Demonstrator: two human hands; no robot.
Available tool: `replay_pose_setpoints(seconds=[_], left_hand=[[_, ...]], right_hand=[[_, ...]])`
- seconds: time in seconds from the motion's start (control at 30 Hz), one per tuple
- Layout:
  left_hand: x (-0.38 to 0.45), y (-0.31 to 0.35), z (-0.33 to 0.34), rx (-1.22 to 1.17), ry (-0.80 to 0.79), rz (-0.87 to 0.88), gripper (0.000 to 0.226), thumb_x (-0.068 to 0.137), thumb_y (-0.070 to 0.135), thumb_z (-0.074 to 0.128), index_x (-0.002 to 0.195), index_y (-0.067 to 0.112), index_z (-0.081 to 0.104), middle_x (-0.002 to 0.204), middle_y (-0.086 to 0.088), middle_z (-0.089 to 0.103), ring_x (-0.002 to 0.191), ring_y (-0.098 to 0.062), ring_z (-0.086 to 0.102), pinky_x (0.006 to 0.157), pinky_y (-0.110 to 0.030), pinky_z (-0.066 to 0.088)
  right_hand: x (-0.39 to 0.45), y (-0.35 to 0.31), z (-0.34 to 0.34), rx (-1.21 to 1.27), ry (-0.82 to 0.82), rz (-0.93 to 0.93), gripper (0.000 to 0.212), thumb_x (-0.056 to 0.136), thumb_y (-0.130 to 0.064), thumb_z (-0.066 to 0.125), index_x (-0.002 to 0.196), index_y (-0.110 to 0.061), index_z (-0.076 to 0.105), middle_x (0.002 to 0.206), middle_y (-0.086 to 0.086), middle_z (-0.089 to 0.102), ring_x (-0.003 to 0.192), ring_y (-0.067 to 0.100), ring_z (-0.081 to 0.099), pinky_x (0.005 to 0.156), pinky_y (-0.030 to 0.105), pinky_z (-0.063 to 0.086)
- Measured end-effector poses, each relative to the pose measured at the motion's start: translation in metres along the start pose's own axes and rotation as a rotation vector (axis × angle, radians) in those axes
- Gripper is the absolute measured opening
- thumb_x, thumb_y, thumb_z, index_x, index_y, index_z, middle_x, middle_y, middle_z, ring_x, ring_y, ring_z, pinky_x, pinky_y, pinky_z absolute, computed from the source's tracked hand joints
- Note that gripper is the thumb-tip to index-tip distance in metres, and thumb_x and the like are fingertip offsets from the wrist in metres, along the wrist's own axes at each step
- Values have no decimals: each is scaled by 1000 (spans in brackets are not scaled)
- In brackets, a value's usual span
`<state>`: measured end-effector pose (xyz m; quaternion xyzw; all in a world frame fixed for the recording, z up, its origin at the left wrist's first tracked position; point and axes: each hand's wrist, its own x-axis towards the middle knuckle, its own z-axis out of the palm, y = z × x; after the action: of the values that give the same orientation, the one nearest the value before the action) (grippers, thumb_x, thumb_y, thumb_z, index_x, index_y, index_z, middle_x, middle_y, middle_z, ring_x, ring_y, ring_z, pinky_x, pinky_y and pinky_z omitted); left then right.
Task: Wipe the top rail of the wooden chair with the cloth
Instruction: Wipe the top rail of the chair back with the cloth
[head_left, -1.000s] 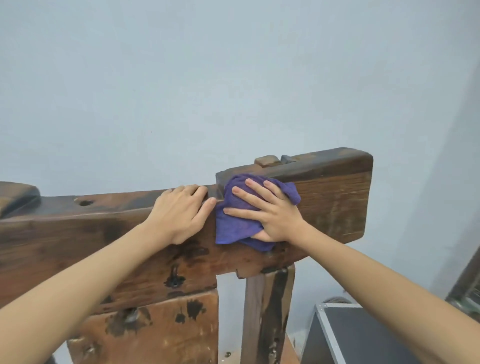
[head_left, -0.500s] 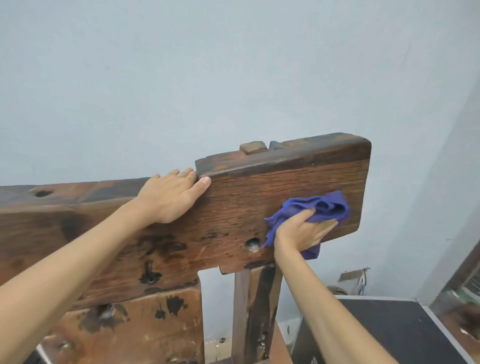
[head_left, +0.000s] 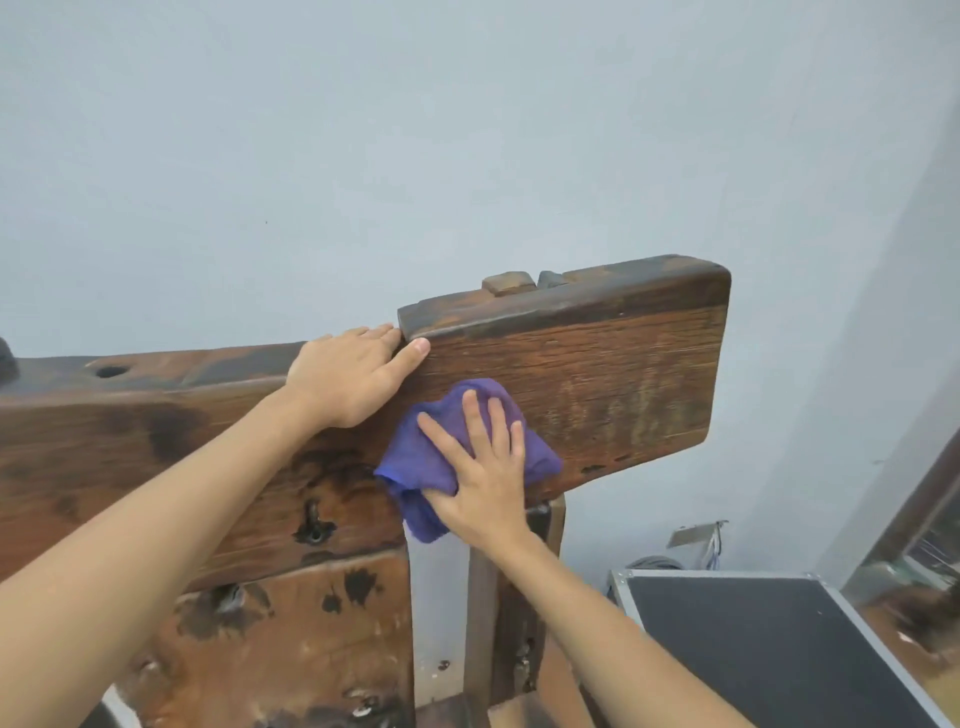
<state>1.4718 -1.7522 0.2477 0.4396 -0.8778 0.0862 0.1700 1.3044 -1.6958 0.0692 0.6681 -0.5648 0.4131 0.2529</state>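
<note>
Head view, looking forward and down: the top rail (head_left: 597, 374) of the wooden chair is a thick, dark-stained plank with visible grain, black blotches and a raised right section carrying 2 small pegs on its upper edge; it spans the middle of the view in front of a pale wall (head_left: 467, 130). The cloth (head_left: 431, 457), purple and crumpled, lies against the rail's front face near its lower edge. The right hand (head_left: 483, 483) presses flat on the cloth, fingers spread and extended. The left hand (head_left: 353, 374) rests open over the rail's upper edge, thumb on the front face, beside the step. No legible writing appears. A black, metal-edged case (head_left: 769, 649) stands at lower right.
</note>
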Motion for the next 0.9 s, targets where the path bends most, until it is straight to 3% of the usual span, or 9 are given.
replay_pose_setpoints(seconds=[0.1,0.23,0.33,0.43,0.6,0.7,0.8,0.83,0.9], left_hand=[[3,0,3,1,24,11,76,90,69,-1,110,21,54,123,0,63,119,-25,57,88,-42,43],[4,-1,8,31,80,34,65,93,66,1,97,23,50,113,1,66,108,-24,60,77,-38,37],[3,3,9,76,146,54,58,92,67,2,85,25,42,101,1,66,98,-23,62,69,-36,34],[2,3,10,110,172,55,62,91,70,3,83,24,43,95,2,66,94,-23,63,67,-35,32],[3,2,7,110,135,34,76,83,82,3,84,21,48,100,-1,68,97,-27,64,68,-38,37],[-3,7,3,71,88,-12,74,85,81,14,91,18,53,108,-3,68,106,-28,61,76,-42,43],[-25,13,6,113,149,7,71,90,67,24,122,12,57,130,-7,63,124,-26,56,95,-41,46],[-35,12,8,125,164,26,74,90,64,27,136,11,51,144,-9,55,135,-26,47,106,-42,40],[-61,14,16,67,212,123,75,91,59,34,149,10,41,159,-11,36,150,-27,27,119,-46,25]], right_hand=[[44,86,-53,-27,64,13,76,87,-52,60,156,-49,30,174,-6,4,160,23,2,126,52,4],[94,157,-102,132,427,708,79,90,-54,42,162,-28,26,173,9,13,160,30,11,128,55,11],[92,156,-93,390,720,1199,86,91,-59,36,162,-11,26,170,11,25,158,27,21,126,47,19],[67,103,-53,479,670,1487,73,104,-46,40,163,-7,21,171,14,21,158,30,16,127,47,16],[39,-16,-17,661,393,1622,69,109,-39,35,166,-13,6,174,7,5,160,28,8,123,50,18],[28,-50,-17,852,305,1746,60,109,-30,36,163,-8,21,169,14,26,149,36,35,121,49,30],[8,-67,-55,1326,282,1776,36,106,-42,42,119,-17,65,104,10,78,95,32,68,80,42,54],[0,-69,-70,1440,314,1698,37,106,-46,42,104,-19,67,83,6,80,82,29,70,68,37,53],[-18,-67,-99,1542,365,1566,44,106,-48,40,95,-18,70,78,7,79,71,28,74,63,33,57]])
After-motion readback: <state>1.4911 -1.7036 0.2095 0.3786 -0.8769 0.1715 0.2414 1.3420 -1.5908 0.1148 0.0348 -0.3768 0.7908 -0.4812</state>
